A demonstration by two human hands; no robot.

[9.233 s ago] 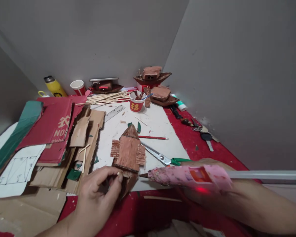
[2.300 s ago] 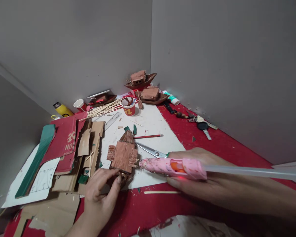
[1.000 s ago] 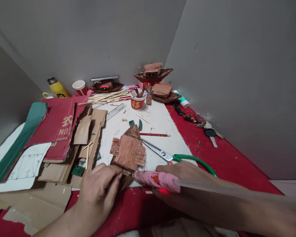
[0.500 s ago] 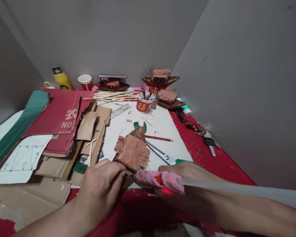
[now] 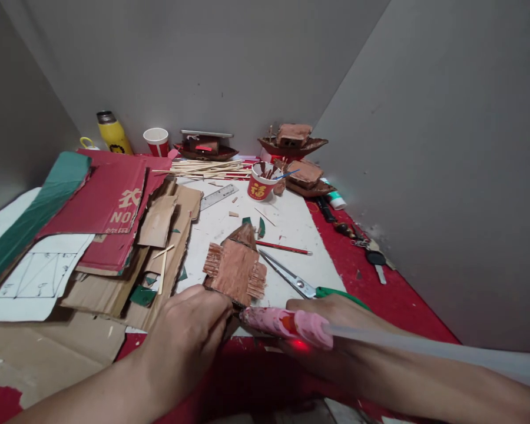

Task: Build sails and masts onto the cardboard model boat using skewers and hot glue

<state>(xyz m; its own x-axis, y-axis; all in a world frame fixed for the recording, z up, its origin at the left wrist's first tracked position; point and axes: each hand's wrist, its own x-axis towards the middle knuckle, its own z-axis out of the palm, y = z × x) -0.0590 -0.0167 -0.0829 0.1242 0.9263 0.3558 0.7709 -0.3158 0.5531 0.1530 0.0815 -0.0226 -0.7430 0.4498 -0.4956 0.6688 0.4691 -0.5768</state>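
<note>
A small brown cardboard boat model (image 5: 236,268) with a ribbed roof lies on a white sheet (image 5: 287,227) near the table's front. My left hand (image 5: 188,338) is closed on the model's near end, fingers pressed against it. My right hand (image 5: 335,335) grips a pink hot glue gun (image 5: 287,323) with a long clear glue stick (image 5: 433,353) trailing right. The gun's nozzle touches the model's near edge, right by my left fingertips. A red light glows under the gun.
Scissors with green handles (image 5: 291,278) and a red pencil (image 5: 285,248) lie beside the model. Stacked cardboard (image 5: 128,235) fills the left. A red cup (image 5: 258,185), sticks (image 5: 207,169), ruler (image 5: 218,196), finished boats (image 5: 294,136), a yellow bottle (image 5: 112,132) and keys (image 5: 373,257) sit further back.
The glue gun's nozzle came in from the model's right side to its near edge, beside my left fingers. My left hand stayed closed on the model's near end. The view shifted slightly.
</note>
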